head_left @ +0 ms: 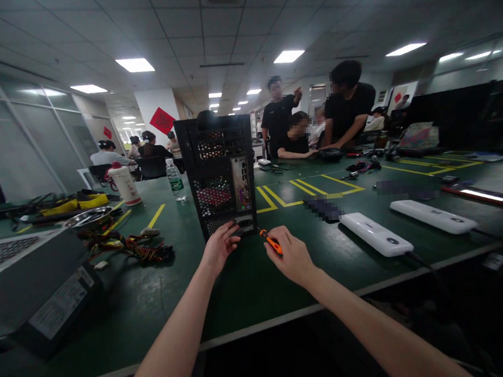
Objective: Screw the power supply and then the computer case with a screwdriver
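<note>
A black computer tower case (pixel 190 182) stands upright on the green table, its back side toward me. My left hand (pixel 219 250) is at the lower back panel with its fingers stretched out and apart. Whether the fingertips touch the panel, I cannot tell. My right hand (pixel 293 258) is closed around an orange-and-black screwdriver (pixel 274 243). The thin shaft points up and left to the case's lower right corner; contact of its tip is too small to make out.
To the left lie a grey power supply (pixel 51 288), bundled cables (pixel 140 248) and a metal dish (pixel 87 217). A water bottle (pixel 175 182) and a white flask (pixel 125 186) stand behind. White power strips (pixel 375 234) lie right. Several people are across the table (pixel 263 319).
</note>
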Motion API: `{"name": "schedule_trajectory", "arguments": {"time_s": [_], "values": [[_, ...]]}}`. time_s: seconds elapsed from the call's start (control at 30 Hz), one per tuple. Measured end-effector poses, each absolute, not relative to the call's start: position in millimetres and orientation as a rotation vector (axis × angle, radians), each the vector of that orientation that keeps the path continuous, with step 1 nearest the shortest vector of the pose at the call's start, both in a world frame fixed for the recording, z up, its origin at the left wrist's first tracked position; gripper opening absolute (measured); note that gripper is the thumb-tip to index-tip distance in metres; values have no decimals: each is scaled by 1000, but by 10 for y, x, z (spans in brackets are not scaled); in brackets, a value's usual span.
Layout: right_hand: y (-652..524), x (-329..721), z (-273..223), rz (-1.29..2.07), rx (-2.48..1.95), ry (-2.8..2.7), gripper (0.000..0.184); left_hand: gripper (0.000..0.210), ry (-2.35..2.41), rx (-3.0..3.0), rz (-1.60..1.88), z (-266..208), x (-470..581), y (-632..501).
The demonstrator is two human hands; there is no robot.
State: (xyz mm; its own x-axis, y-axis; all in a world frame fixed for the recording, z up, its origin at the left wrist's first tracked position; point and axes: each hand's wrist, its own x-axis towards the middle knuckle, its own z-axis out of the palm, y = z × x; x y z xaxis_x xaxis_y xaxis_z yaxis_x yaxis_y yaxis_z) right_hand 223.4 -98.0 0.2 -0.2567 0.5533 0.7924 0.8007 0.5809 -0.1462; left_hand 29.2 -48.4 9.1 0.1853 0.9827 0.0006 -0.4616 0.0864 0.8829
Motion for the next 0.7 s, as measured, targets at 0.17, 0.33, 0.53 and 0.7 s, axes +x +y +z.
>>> {"name": "schedule_trajectory", "arguments": {"time_s": [0.17,0.33,0.53,0.7], "values": [[-1016,2242,42,-349,-1192,-1860,16,34,766,882,1237,115,302,-506],[-994,2237,28,-353,-1096,-1925,7,35,759,879,1244,115,306,-517],[-984,2224,13,-377,-1077,-1959,5,32,800,871,1240,83,322,-483],[-997,2216,21,-364,-1067,-1976,9,30,746,877,1234,47,314,-465]]}}
